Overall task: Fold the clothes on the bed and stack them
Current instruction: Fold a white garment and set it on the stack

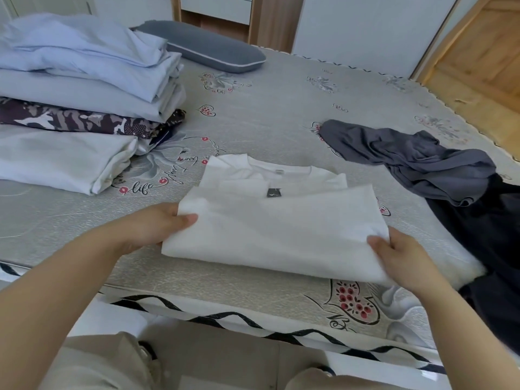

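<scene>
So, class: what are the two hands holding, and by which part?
The white shirt: left hand grips its left folded edge, right hand its right.

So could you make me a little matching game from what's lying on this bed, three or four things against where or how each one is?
Things:
1. white T-shirt
2. grey garment
3. grey pillow
4. camouflage-print piece

States:
A. crumpled and unfolded, on the right of the bed
B. sandwiched inside the folded stack on the left
C. gripped at both ends by the two hands
D. lying at the far side of the mattress

Pairs: 1-C, 2-A, 3-D, 4-B
</scene>
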